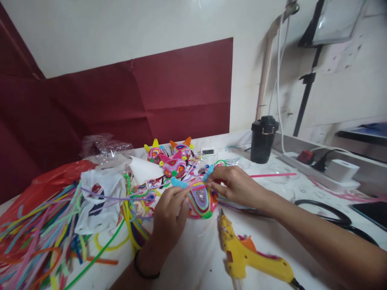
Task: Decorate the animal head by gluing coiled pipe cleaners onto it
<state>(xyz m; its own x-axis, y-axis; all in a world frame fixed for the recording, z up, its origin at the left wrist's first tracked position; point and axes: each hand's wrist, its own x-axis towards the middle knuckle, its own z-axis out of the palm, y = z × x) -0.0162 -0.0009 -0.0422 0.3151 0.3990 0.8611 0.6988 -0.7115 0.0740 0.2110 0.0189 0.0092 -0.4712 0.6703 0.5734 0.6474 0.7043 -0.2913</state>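
Observation:
My left hand (169,215) is curled, its fingertips pinching a blue pipe cleaner piece (179,183) at the top left of a colourful coiled pipe-cleaner mask (200,201) lying on the white table (199,257). My right hand (234,185) comes in from the right, fingers pinched on a pink pipe cleaner (272,175) and a second blue piece (208,172) at the mask's upper edge. Both hands touch the mask.
A yellow glue gun (248,253) lies just in front of the mask. Several finished masks (171,159) sit behind. Loose pipe cleaners (39,237), a white bag (99,201) and red plastic cover the left. A black cup (263,139), power strip (305,159) and cables stand right.

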